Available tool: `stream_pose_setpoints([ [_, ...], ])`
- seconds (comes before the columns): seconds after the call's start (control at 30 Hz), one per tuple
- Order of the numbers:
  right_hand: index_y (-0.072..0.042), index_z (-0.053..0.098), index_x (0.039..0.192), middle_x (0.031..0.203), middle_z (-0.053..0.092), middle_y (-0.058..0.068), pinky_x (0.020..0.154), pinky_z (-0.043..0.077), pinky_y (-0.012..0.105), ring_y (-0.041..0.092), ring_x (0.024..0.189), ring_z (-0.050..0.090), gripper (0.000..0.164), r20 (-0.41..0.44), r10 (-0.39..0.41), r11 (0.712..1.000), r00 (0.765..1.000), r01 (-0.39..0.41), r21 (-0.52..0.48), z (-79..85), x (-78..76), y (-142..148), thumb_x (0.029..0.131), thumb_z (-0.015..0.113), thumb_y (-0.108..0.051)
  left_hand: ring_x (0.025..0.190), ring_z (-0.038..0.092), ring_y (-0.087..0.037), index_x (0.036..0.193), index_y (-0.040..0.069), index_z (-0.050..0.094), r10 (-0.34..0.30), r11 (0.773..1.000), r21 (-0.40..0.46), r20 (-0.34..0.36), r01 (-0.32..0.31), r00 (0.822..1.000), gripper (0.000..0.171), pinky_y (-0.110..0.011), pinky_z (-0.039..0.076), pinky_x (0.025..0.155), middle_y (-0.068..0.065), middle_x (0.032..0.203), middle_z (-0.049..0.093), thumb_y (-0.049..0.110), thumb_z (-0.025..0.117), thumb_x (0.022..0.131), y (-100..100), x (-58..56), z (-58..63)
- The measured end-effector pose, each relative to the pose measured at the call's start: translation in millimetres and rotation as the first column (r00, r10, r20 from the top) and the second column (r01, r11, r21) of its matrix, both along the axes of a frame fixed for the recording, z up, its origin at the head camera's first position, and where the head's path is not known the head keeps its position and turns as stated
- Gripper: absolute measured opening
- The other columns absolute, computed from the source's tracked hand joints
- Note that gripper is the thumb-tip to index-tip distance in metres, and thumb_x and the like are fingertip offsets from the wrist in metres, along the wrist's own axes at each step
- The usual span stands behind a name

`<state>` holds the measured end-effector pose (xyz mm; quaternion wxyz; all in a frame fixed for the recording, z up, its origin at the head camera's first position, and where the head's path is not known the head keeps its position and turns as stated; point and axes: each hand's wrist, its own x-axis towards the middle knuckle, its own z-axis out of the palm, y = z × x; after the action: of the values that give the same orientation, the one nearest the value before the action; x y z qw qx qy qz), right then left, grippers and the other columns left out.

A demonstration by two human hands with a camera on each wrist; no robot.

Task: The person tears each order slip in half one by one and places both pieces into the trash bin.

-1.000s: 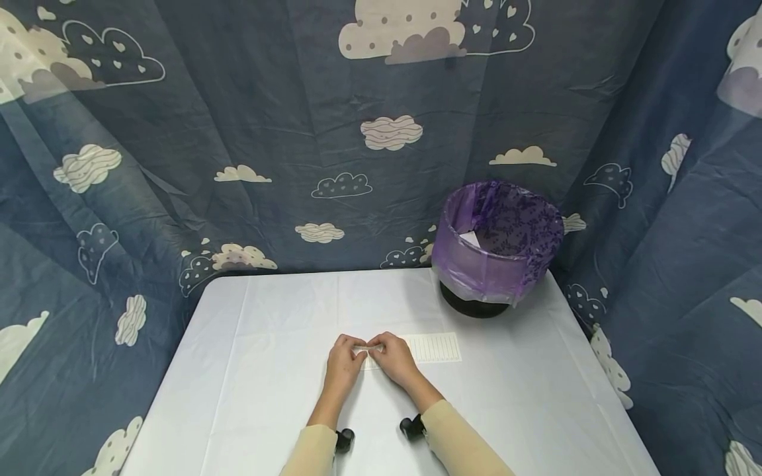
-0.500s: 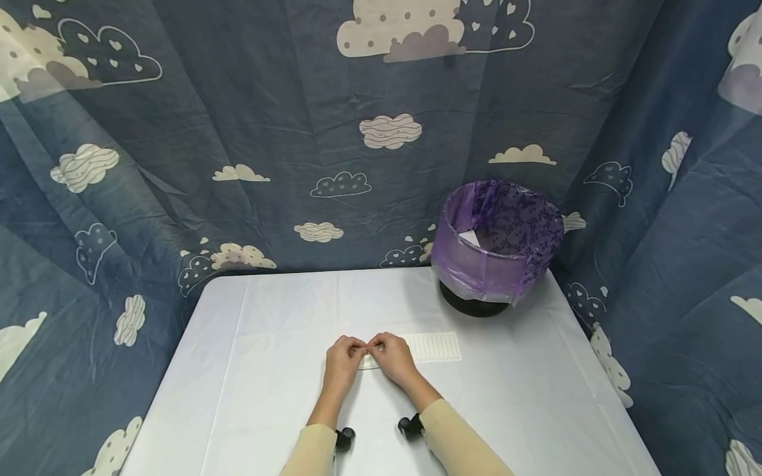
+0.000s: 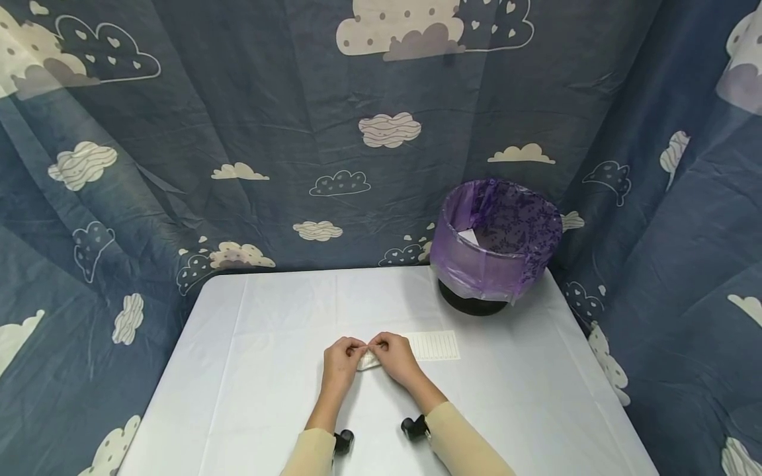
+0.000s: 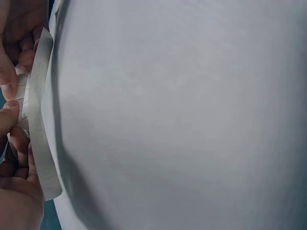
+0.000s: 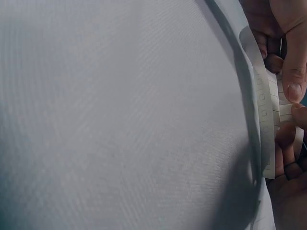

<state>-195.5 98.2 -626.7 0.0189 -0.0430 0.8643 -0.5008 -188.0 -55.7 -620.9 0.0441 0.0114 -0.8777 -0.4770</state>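
Fingertips of my left hand (image 3: 341, 363) and right hand (image 3: 393, 356) meet near the middle of the table, both pinching a small sheet of lined paper (image 3: 369, 361). In the left wrist view the paper (image 4: 41, 124) shows a pale, bent border with a row of small printed squares; lined folds lie behind it under the thumbs. The right wrist view has the same paper (image 5: 265, 124), curved along its length, with thumb tips close together over the folds. The fingers hide much of it. Just right of my right hand, another lined paper sheet (image 3: 437, 346) lies flat, partly covered.
A round bin (image 3: 476, 274) lined with a purple bag stands at the table's back right corner, with a white piece of paper (image 3: 468, 237) inside. A white cloth covers the table (image 3: 280, 317). Dark blue cloud-patterned curtains (image 3: 268, 132) surround it on the back and sides.
My fingertips have drawn together at the paper, which now shows its near part bent up between my hands. Both hands stay in nearly the same place.
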Motion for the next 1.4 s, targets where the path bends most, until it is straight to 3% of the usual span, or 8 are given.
stream_pose_setpoints([
  [0.5,-0.010,0.078,0.093,0.083,0.073,0.002,0.062,0.047,0.019,0.005,0.068,0.055,0.007,-0.068,-0.030,0.999,0.997,0.028,-0.039,20.9,4.7,14.5,0.099,0.074,-0.011,0.068,0.056,-0.003,0.087,0.010,0.080,-0.022,1.000,0.006,-0.031,0.022,0.999,0.006,-0.016,0.048,0.060,-0.001,0.083,0.075,0.013,0.083,0.092,12.3,-0.9,25.4],
  [0.77,-0.010,0.078,0.095,0.087,0.074,0.002,0.066,0.050,0.020,0.006,0.073,0.058,0.004,-0.101,-0.061,0.997,0.993,0.055,-0.058,39.9,8.4,25.0,0.098,0.076,-0.012,0.069,0.058,-0.004,0.088,0.011,0.081,-0.053,0.998,0.028,-0.089,0.056,0.995,0.006,-0.016,0.049,0.061,0.000,0.085,0.076,0.014,0.082,0.093,20.7,-0.6,43.7],
  [1.07,-0.009,0.078,0.093,0.086,0.073,0.001,0.067,0.051,0.020,0.005,0.073,0.058,0.003,-0.156,-0.096,0.995,0.983,0.090,-0.044,63.8,20.4,37.9,0.096,0.078,-0.009,0.070,0.058,-0.004,0.088,0.011,0.082,-0.086,0.994,0.062,-0.111,0.093,0.990,0.006,-0.017,0.050,0.062,0.000,0.086,0.076,0.015,0.083,0.092,34.4,7.3,67.5],
  [1.4,-0.010,0.078,0.089,0.085,0.075,0.001,0.067,0.053,0.020,0.003,0.073,0.060,0.007,-0.254,-0.122,0.992,0.960,0.113,-0.049,89.9,33.9,52.7,0.093,0.080,-0.005,0.067,0.055,0.000,0.086,0.010,0.081,-0.116,0.990,0.051,-0.214,0.129,0.970,0.006,-0.016,0.049,0.059,0.000,0.082,0.075,0.014,0.084,0.090,48.5,19.2,94.0],
])
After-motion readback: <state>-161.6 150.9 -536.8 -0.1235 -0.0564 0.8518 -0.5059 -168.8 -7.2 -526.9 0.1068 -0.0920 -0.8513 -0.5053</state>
